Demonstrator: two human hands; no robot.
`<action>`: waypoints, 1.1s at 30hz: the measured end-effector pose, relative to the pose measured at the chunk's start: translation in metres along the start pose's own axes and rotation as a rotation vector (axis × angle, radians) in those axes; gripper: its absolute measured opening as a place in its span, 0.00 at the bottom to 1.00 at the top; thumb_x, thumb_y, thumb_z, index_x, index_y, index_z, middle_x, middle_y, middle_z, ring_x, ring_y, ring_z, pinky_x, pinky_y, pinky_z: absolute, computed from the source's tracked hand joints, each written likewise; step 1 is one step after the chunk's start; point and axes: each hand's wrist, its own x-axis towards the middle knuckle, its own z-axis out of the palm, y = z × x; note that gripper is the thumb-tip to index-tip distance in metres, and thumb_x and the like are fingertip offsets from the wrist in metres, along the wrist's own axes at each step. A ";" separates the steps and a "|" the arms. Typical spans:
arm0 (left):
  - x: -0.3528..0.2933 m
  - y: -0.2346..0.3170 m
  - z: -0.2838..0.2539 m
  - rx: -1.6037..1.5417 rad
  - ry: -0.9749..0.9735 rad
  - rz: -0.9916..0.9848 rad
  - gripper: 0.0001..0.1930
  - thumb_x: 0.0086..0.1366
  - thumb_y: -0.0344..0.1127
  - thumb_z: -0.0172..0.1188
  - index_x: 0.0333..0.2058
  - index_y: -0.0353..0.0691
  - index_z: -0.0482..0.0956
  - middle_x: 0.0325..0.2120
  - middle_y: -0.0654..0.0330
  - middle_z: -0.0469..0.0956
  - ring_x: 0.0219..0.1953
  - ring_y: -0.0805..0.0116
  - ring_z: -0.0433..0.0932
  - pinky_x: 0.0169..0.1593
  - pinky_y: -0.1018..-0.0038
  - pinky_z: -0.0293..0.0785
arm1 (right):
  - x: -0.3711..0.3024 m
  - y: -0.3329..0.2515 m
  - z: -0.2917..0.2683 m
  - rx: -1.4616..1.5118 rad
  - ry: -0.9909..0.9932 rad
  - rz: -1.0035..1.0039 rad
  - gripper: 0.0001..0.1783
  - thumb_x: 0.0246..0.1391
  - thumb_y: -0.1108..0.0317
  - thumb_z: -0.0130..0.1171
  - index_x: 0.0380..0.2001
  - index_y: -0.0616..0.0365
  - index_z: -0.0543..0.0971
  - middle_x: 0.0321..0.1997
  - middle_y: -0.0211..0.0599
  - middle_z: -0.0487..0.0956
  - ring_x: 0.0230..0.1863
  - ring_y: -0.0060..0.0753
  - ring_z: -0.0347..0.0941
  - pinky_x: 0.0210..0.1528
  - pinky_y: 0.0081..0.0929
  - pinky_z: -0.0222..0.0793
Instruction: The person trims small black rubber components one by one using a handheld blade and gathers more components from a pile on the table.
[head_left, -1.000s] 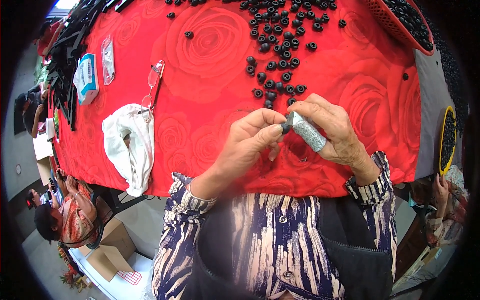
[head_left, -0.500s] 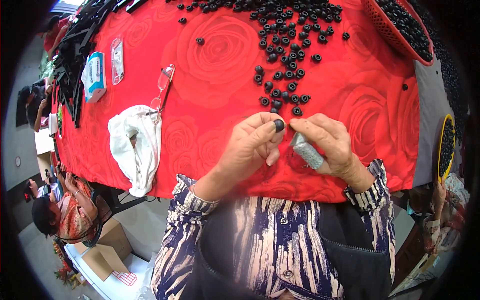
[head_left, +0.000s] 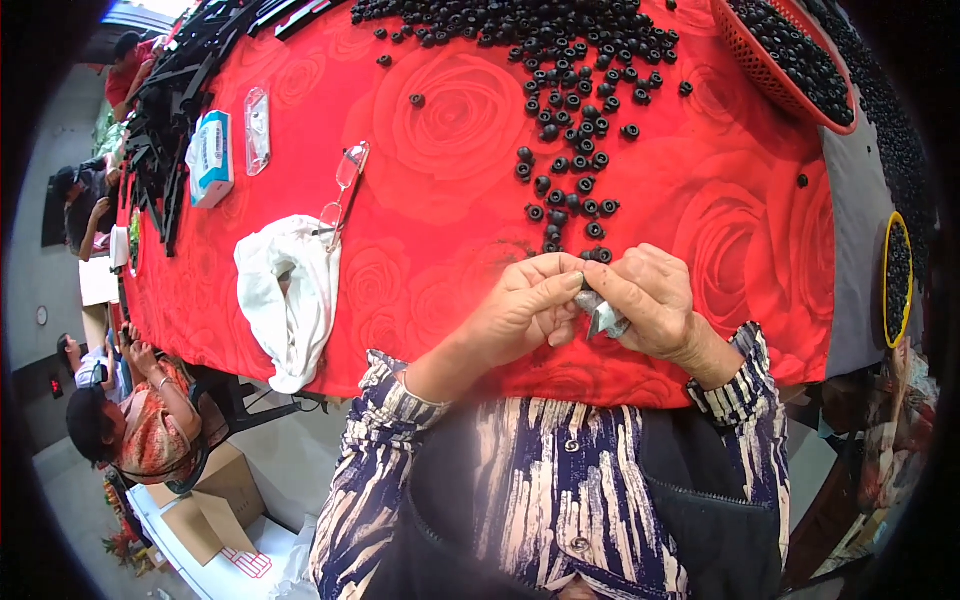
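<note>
The surface (head_left: 765, 335) is red with a rose pattern, and a white cloth (head_left: 300, 340) lies on it. Right of this cloth, the left hand (head_left: 530, 305) and right hand (head_left: 652, 305) have just come together, so both seem to touch one small black piece (head_left: 584, 283), mostly hidden between their fingertips. The left pinches it narrowly; the right also curls around a silver tool (head_left: 610, 322). Loose black pieces (head_left: 586, 130) lie beyond and right of the cloth.

The light is bright (the warped edges fade to black).
</note>
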 end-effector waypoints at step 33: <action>0.017 0.052 -0.005 1.541 0.335 0.688 0.09 0.55 0.27 0.62 0.36 0.37 0.79 0.29 0.61 0.77 0.29 0.73 0.75 0.31 0.79 0.71 | -0.001 0.011 -0.003 -0.011 -0.082 0.228 0.18 0.34 0.73 0.63 0.34 0.59 0.74 0.23 0.36 0.69 0.23 0.38 0.70 0.23 0.32 0.66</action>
